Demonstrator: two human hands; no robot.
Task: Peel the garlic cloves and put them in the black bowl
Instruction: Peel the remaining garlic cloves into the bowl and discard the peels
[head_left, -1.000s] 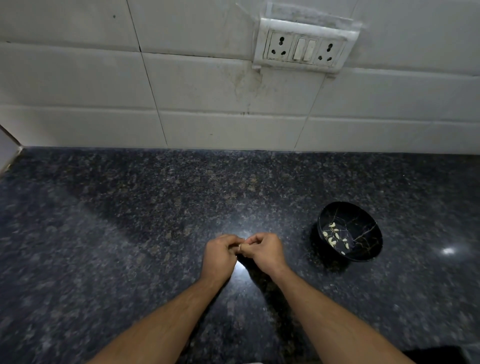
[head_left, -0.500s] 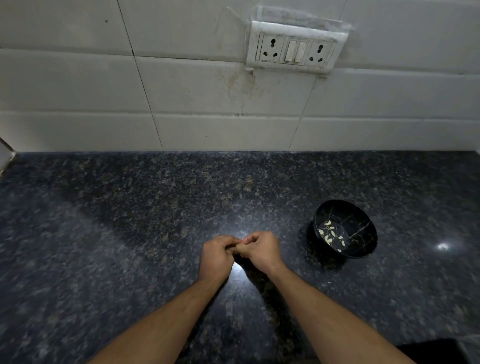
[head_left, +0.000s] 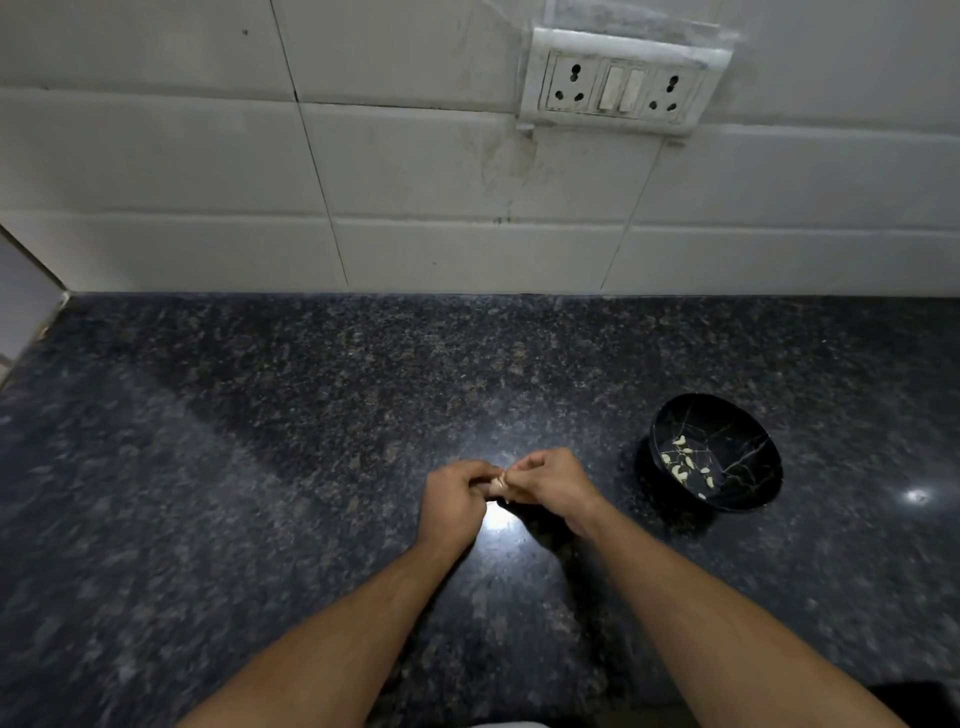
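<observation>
Garlic clove (head_left: 498, 483), small, pale and partly papery, was held between the fingertips of both hands just above the dark speckled granite countertop (head_left: 260, 467). It was pinched by the curled fingers of the left hand (head_left: 454, 499) on one side and by those of the right hand (head_left: 550, 480) on the other, the two hands being brought together so that little of the clove was shown. Peeling was judged to be the step in hand; how much skin was left could not be told. Several peeled cloves (head_left: 683, 462), pale and curved, were seen lying in the round black bowl with thin light veining (head_left: 748, 467), which was placed on the countertop to the right of the hands, near but apart from them. Once the skin was stripped, a short carry rightward over the rim and a release would be called for.
</observation>
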